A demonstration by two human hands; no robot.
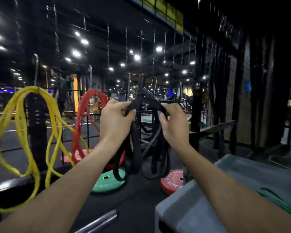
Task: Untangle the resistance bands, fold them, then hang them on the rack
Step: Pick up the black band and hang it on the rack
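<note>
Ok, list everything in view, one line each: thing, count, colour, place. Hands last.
yellow bands: several loops, yellow, hanging on the rack at left
red bands: a bunch, red, hanging on the rack left of centre
black bands: a bunch, black, held up at centre, loops dangling
green band: one or more, green, lying on the grey box at lower right
grey box: one, grey, lower right
green weight plate: one, green, on the floor at centre
red weight plates: two, red, on the floor
rack: one, black wire grid, ahead
left hand: grips the black bands' top
right hand: grips the black bands' top
</note>
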